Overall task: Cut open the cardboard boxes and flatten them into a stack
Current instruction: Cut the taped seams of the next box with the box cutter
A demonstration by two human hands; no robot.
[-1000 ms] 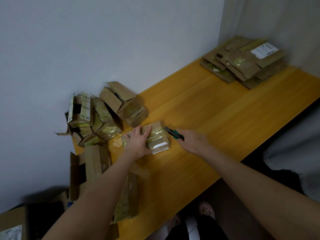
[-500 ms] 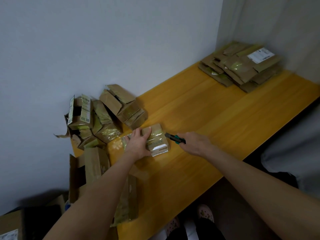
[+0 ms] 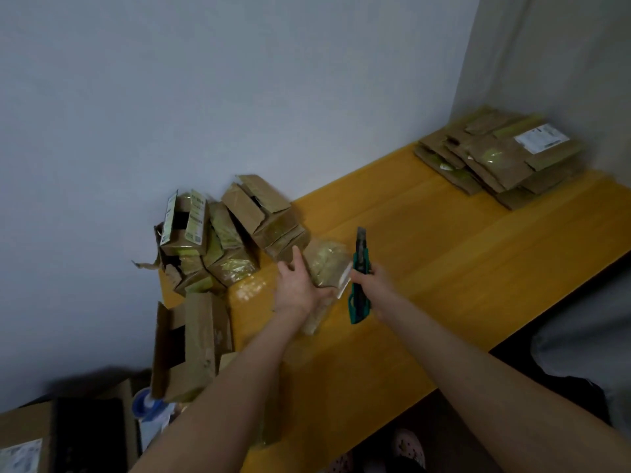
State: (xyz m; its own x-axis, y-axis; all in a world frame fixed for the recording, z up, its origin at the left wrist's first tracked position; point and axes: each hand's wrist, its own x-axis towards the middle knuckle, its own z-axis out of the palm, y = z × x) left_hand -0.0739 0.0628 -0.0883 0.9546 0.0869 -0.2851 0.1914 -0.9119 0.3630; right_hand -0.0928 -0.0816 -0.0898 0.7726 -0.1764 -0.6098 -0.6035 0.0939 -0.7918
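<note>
**Step in hand: cutting.** I have one small cardboard box [image 3: 327, 264] at frame centre on the yellow table [image 3: 461, 268], just right of the pile of uncut boxes [image 3: 222, 240]. The box is blurred, so I cannot locate its taped seam.

**Hands.**
- The left hand [image 3: 296, 288] lies against the left side of the box with its fingers straight. I judge that it steadies the box rather than clamps it.
- The right hand [image 3: 374, 279] is curled round the green utility knife [image 3: 359, 285], held upright just beside the box's right edge with the blade toward the top of the frame. I cannot tell whether the blade touches cardboard.

**Progress.** A flattened stack [image 3: 495, 158] lies at the upper right, well apart from the work. The pile at centre left is large, so I judge that much remains.

**Next move.** I would tip the blade down onto the seam and keep the left fingers out of the cutting line. I would cut shallow, then press the box flat and carry it to the stack.
</note>
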